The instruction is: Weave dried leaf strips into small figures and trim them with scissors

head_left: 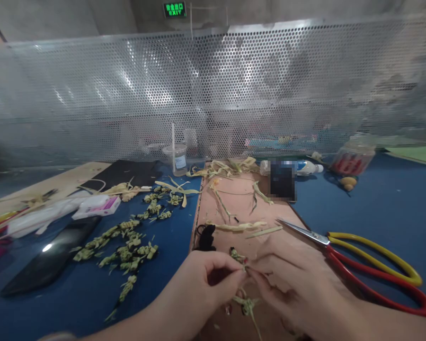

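Observation:
My left hand [202,279] and my right hand [294,279] meet above a brown board, thumbs and fingertips pinched together. Between them is a small knotted piece of dried, pale green plant strip [237,255], with dark bits and a red speck. The fingers hide its middle. Below the fingertips shows another knotted green piece [247,305] with a loose tail; whether it joins the held one I cannot tell. A bundle of black cord [206,237] lies just beyond my left hand. Scissors [319,237] with a red and a yellow handle lie right of my right hand.
Dried strips [234,227] lie across the cardboard-like board [241,189]. Several knotted plant pieces [128,246] are spread on the blue table at left, beside a black phone [53,255] and a tissue pack [97,207]. A lidded cup [177,158], bottle [308,168] and jar [353,156] stand or lie farther back.

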The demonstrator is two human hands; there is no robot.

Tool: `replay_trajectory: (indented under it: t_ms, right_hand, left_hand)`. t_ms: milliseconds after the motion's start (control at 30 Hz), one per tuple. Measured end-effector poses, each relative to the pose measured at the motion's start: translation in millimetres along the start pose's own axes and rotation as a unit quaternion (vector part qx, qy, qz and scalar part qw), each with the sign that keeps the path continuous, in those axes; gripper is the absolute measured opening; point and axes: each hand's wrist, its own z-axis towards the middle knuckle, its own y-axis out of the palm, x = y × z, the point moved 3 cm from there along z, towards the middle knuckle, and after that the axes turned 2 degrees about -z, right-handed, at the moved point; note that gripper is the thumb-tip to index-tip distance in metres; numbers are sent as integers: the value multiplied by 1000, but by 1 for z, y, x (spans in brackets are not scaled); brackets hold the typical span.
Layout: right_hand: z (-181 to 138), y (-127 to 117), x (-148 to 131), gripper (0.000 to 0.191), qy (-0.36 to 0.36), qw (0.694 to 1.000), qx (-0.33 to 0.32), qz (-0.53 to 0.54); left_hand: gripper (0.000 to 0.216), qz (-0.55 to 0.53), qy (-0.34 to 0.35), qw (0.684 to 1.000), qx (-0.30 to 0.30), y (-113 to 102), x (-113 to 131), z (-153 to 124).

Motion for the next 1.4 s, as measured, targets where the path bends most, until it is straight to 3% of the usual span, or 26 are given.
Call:
replay_trajectory:
  t_ms: [167, 467, 833, 1133, 1400]
  right_hand:
    - [5, -3, 0, 14, 63, 995, -20, 77]
    - [7, 1, 7, 9, 159, 978, -76, 113]
    - [0, 0, 4, 17, 41, 998, -44, 22]
    - [2, 0, 0, 13, 50, 997, -64, -19]
    - [0, 3, 2, 14, 74, 993, -90, 9]
  left_hand:
    - [23, 27, 5, 1000, 12, 0, 2, -2]
    - [28, 150, 65, 986, 10, -3, 14, -4]
    - [30, 147, 53, 988, 0, -3, 15, -4]
    - [32, 139, 42, 989, -2, 0, 11, -6]
    - [31, 149, 32, 988, -12, 1, 12, -5]
